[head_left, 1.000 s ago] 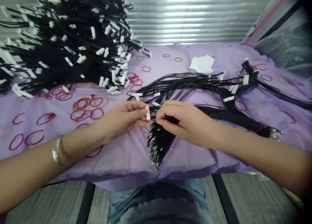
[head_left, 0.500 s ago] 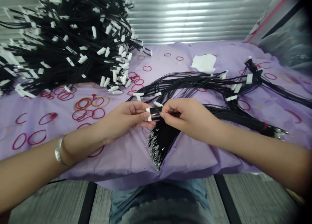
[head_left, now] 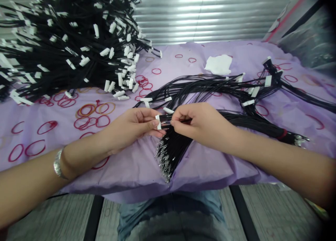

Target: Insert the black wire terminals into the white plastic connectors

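Observation:
Between the thumb and fingers of my left hand is a small white connector, held upright at the middle of the table. Black wires with shiny metal ends run from it toward my right hand, whose thumb and forefinger pinch a wire close to the connector. Below both hands lies a bundle of black wires, its bare silver terminals fanned toward me. Just behind my fingers, more black wires with white connectors stretch to the right.
A large heap of black cables with white connectors fills the back left. Red rubber bands lie scattered over the purple cloth. A white scrap sits behind the wires. A second tied bundle lies at right.
The view has shifted slightly, so everything sits a little further left and higher. Both hands keep the same hold on connector and wire.

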Tool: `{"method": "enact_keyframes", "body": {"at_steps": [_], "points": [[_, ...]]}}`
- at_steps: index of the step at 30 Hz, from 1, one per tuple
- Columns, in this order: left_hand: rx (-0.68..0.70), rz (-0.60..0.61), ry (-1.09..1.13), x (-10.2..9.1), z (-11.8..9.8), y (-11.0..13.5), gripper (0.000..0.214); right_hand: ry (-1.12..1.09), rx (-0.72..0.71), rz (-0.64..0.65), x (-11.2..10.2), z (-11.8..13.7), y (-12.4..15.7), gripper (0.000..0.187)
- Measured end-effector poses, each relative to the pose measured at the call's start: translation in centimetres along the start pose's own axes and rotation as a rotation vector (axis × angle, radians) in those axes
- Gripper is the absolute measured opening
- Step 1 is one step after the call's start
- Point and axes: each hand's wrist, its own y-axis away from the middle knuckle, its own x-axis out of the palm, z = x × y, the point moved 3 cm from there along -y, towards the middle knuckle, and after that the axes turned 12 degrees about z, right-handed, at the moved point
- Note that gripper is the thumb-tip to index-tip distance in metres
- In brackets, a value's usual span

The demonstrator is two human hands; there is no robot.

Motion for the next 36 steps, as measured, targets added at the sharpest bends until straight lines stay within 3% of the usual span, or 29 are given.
{"method": "enact_keyframes", "body": {"at_steps": [21,24,28,33,36], "points": [[-0.021,0.015,-0.066,0.1,0.0,-0.2,0.007,0.124,-0.116,-0.066,1.3,0.4,-0.7,0.015],[-0.006,0.027,-0.044,0.3,-0.1,-0.1,0.005,0.270,-0.160,-0.072,1.0,0.8,-0.4,0.015],[0.047,0.015,0.044,0.1,-0.1,-0.2,0.006,0.526,-0.342,-0.166,-0.5,1.4,0.8,0.017],[0.041,0.028,0.171,-0.4,0.1,-0.4,0.004,0.487,-0.391,0.191,-0.2,0.5,1.0,0.013],[0.030,0.019,0.156,-0.4,0.0,-0.3,0.005,0.447,-0.374,0.203,0.0,0.5,0.8,0.015]]}}
